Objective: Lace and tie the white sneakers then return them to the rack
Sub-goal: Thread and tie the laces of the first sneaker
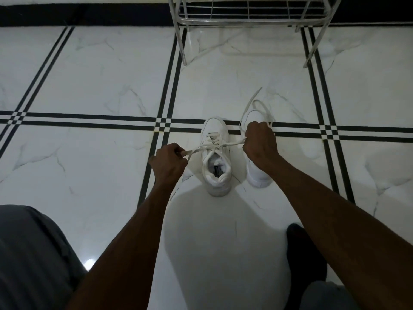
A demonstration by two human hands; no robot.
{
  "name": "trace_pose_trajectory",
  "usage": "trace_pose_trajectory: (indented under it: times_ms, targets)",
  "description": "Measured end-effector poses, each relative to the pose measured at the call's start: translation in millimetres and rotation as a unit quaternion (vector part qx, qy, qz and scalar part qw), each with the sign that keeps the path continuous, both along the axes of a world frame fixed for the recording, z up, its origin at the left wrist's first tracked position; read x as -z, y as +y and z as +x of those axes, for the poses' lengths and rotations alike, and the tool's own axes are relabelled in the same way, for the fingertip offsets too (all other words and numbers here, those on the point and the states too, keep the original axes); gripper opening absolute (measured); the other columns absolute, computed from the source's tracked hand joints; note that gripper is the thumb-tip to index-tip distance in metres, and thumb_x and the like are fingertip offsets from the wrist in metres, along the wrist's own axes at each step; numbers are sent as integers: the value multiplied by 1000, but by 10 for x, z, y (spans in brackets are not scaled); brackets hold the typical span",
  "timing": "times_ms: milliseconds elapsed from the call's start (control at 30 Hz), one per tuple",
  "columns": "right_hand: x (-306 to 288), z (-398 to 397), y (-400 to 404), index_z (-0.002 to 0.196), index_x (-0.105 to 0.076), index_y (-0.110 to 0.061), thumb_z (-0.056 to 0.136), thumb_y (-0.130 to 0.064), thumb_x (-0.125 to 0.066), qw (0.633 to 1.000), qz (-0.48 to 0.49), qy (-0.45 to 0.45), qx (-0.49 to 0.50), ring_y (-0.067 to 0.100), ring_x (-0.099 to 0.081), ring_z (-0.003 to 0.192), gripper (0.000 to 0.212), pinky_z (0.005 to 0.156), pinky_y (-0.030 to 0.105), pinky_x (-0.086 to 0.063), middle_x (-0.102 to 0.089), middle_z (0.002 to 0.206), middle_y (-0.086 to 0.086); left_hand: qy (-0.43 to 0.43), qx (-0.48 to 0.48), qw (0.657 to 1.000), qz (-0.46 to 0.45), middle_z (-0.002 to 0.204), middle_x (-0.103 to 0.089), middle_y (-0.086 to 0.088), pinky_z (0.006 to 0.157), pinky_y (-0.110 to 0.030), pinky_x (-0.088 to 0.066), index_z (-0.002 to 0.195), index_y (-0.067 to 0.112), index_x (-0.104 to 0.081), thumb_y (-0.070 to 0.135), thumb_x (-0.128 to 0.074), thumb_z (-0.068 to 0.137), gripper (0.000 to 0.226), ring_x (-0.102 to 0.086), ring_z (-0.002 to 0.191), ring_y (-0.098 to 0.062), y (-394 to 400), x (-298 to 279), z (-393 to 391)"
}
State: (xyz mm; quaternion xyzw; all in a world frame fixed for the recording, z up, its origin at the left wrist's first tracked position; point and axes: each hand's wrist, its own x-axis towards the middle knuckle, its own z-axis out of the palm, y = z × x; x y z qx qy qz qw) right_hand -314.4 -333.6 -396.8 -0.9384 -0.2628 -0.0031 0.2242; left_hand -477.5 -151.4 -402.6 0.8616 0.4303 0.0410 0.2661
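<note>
Two white sneakers stand side by side on the tiled floor, toes pointing away from me. The left sneaker (pixel 216 163) is laced, and its white lace (pixel 230 144) runs taut out to both sides. My left hand (pixel 169 161) is closed on the lace's left end, just left of the shoe. My right hand (pixel 259 143) is closed on the right end and a loose loop that arcs up beyond it. That hand covers most of the right sneaker (pixel 258 177), whose heel shows below it.
A metal wire shoe rack (pixel 248 17) stands at the top of the view, its legs on the marble floor behind the sneakers. My knee in grey fabric (pixel 33 253) fills the lower left. My dark-socked foot (pixel 301 253) rests at the lower right.
</note>
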Motion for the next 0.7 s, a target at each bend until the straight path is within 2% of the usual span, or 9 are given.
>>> trace_pose_trajectory:
  times_ms: [100, 233, 300, 367, 433, 467, 533, 600, 700]
  targets:
    - [78, 10, -4, 75, -59, 4, 76, 8, -53, 1000, -5, -13, -9, 43, -63, 69, 7, 57, 35, -39, -61, 76, 28, -10, -6, 999, -34, 86, -76, -2, 92, -50, -55, 94, 16, -78, 11, -65, 83, 18, -67, 81, -21, 5, 26, -15]
    - [44, 148, 21, 75, -60, 5, 78, 4, -54, 1000, -3, 16, -21, 41, -65, 74, 7, 59, 34, -45, -66, 78, 25, -27, 8, 996, -85, 87, -78, -5, 87, -49, -59, 95, 14, -79, 12, -65, 86, 16, -71, 84, -24, 85, 76, -9]
    - [-83, 299, 15, 83, -68, 5, 81, -2, -60, 997, -5, 79, -6, 37, -69, 88, 11, 75, 38, -55, -72, 90, 21, -44, 27, 994, -97, 93, -79, -6, 88, -47, -59, 97, 13, -78, 14, -62, 89, 17, -72, 90, -25, 147, 84, 15]
    - [-246, 420, 4, 97, -72, 0, 87, -14, -65, 986, 65, 149, 30, 28, -69, 97, 19, 89, 36, -54, -74, 102, 14, -76, 52, 990, -110, 106, -77, -7, 90, -42, -57, 107, 11, -75, 15, -60, 95, 18, -71, 100, -25, 143, 65, 69]
    - [-416, 425, 10, 104, -71, -10, 93, -35, -62, 956, 186, 223, 30, 18, -68, 88, 28, 86, 35, -54, -73, 98, 3, -107, 80, 983, -123, 122, -73, -8, 93, -34, -52, 123, 11, -68, 20, -59, 101, 26, -67, 112, -23, 81, 50, 135]
    - [-495, 396, 39, 103, -71, -14, 94, -43, -59, 946, 197, 258, -10, 14, -67, 83, 33, 82, 34, -54, -72, 93, -1, -103, 100, 982, -124, 130, -70, -8, 98, -33, -49, 131, 13, -64, 23, -59, 101, 32, -64, 118, -22, 44, 54, 169]
    - [-534, 278, 98, 102, -71, -17, 89, -50, -63, 949, 70, 275, -137, 13, -66, 88, 36, 80, 31, -51, -72, 95, -3, -72, 140, 981, -111, 137, -67, -6, 110, -45, -45, 138, 20, -60, 31, -60, 99, 40, -60, 127, -25, -4, 117, 221]
    - [-440, 143, 129, 104, -71, -15, 81, -46, -74, 943, -87, 241, -213, 17, -65, 93, 39, 79, 31, -50, -70, 103, 0, -49, 145, 982, -113, 130, -71, -2, 109, -59, -44, 135, 29, -62, 38, -59, 95, 42, -62, 126, -26, -37, 177, 252]
    - [-230, 25, 131, 95, -70, -9, 80, -29, -78, 953, -125, 190, -201, 25, -66, 86, 27, 75, 36, -53, -72, 99, 9, -46, 125, 985, -111, 122, -74, 0, 109, -61, -43, 128, 30, -69, 37, -60, 96, 34, -65, 120, -24, -47, 223, 289]
